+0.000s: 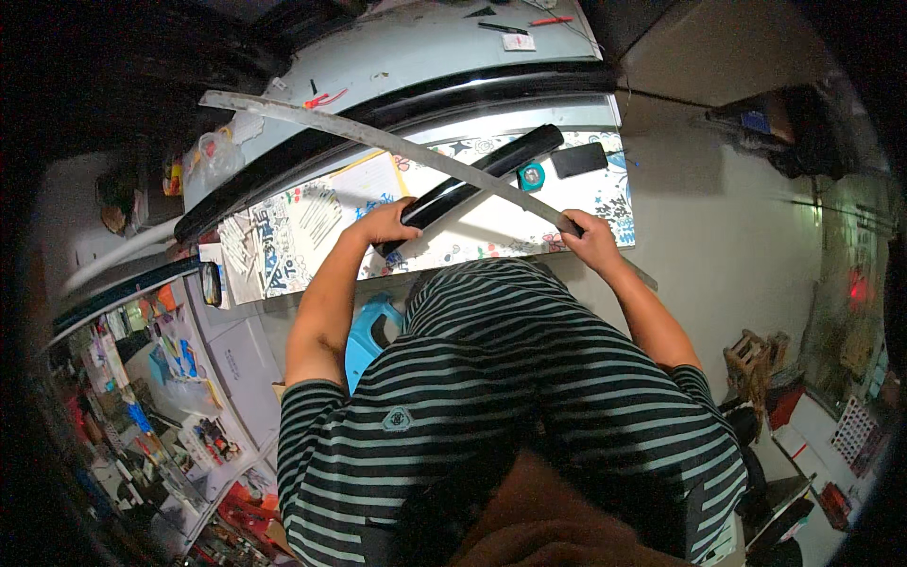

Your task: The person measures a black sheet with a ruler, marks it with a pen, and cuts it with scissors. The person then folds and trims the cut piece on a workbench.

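My left hand (385, 225) presses on the near end of a glossy black curved strip (491, 167) that lies across a printed sheet (312, 222) on the workbench. My right hand (590, 238) grips a long grey metal strip (378, 137) near its lower end. That grey strip runs diagonally from the upper left over the black strip, and its tip sticks out past my right wrist. My striped shirt hides the bench edge below.
A long black trim piece (312, 151) curves along the bench behind the sheet. A teal tape measure (532, 176) and a flat black object (578, 159) lie near the sheet's far edge. A blue stool (364, 335) stands below my left arm. Cluttered shelves (161, 397) fill the left.
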A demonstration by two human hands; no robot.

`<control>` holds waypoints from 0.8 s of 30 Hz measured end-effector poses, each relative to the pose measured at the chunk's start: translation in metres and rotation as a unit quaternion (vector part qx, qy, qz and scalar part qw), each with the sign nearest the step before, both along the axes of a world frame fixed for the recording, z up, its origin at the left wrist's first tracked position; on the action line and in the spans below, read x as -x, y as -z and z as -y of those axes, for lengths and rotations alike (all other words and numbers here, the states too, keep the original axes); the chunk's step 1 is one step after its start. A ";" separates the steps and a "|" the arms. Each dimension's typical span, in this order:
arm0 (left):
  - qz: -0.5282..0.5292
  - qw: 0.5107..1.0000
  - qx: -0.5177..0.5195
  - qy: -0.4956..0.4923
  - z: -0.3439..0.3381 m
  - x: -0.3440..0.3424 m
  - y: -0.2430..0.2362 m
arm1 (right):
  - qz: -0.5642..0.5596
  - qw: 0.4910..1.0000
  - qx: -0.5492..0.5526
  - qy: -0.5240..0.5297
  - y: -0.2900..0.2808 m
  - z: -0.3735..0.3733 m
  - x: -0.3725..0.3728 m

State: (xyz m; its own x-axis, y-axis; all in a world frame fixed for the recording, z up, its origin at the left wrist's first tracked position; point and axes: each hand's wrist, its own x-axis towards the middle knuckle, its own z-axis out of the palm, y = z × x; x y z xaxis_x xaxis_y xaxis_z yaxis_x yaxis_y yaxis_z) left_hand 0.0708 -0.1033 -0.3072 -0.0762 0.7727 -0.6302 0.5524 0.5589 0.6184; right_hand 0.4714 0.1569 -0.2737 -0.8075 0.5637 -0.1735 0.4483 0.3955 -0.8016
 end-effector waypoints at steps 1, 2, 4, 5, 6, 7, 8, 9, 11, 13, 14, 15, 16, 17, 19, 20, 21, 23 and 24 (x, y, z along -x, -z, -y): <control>-0.019 1.000 0.016 0.007 -0.005 0.008 0.003 | 0.007 1.000 0.002 -0.004 -0.002 0.003 0.002; -0.018 1.000 0.017 0.014 -0.008 0.019 0.005 | 0.014 1.000 0.005 -0.007 -0.004 0.008 0.005; 0.004 0.999 0.037 0.009 -0.012 0.042 0.008 | 0.031 0.999 -0.011 0.001 -0.009 0.021 0.011; 0.000 0.998 0.069 0.007 -0.015 0.055 0.011 | 0.004 0.999 -0.033 -0.009 -0.013 0.028 0.013; -0.105 0.992 0.047 0.061 -0.016 0.063 0.016 | 0.006 0.999 -0.042 -0.017 -0.016 0.034 0.016; -0.199 0.974 -0.007 0.108 -0.017 0.072 0.023 | 0.013 0.999 -0.038 -0.018 -0.020 0.040 0.019; -0.170 0.975 -0.021 0.143 -0.021 0.081 0.031 | 0.028 0.999 -0.031 -0.013 -0.024 0.046 0.024; -0.184 0.974 -0.045 0.125 -0.019 0.085 0.040 | 0.029 0.998 -0.051 -0.020 -0.028 0.050 0.028; -0.210 0.973 -0.040 0.086 -0.016 0.096 0.057 | 0.045 0.996 -0.068 -0.022 -0.036 0.058 0.037; -0.252 0.950 -0.176 0.054 -0.011 0.098 0.072 | 0.065 0.995 -0.072 -0.022 -0.042 0.064 0.046; -0.281 0.937 -0.202 0.044 -0.010 0.098 0.078 | 0.076 0.994 -0.080 -0.020 -0.043 0.067 0.051; -0.310 0.924 -0.223 0.033 -0.011 0.097 0.084 | 0.085 0.992 -0.087 -0.017 -0.043 0.069 0.056; -0.300 0.923 -0.240 0.002 -0.012 0.098 0.088 | 0.084 0.992 -0.097 -0.015 -0.044 0.069 0.061; -0.306 0.916 -0.259 -0.036 -0.014 0.098 0.091 | 0.083 0.991 -0.106 -0.013 -0.043 0.068 0.065; -0.412 0.878 -0.235 -0.061 -0.009 0.096 0.093 | 0.080 0.988 -0.131 -0.016 -0.044 0.064 0.073; -0.420 0.877 -0.211 -0.095 -0.004 0.093 0.094 | 0.080 0.985 -0.148 -0.023 -0.045 0.059 0.076; -0.422 0.883 -0.161 -0.130 0.003 0.089 0.094 | 0.072 0.983 -0.166 -0.032 -0.045 0.052 0.079; -0.488 0.840 -0.085 -0.220 0.015 0.079 0.098 | 0.068 0.982 -0.171 -0.049 -0.045 0.034 0.087; -0.468 0.832 -0.047 -0.294 0.020 0.073 0.103 | 0.072 0.980 -0.175 -0.055 -0.043 0.023 0.091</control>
State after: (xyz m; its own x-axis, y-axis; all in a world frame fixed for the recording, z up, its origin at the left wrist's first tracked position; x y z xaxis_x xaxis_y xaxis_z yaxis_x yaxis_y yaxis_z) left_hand -0.0026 -0.1228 -0.4103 -0.8821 0.4707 -0.0205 0.4647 0.8764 0.1267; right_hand 0.3805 0.1344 -0.2302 -0.8484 0.5194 -0.1022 0.4860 0.6877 -0.5393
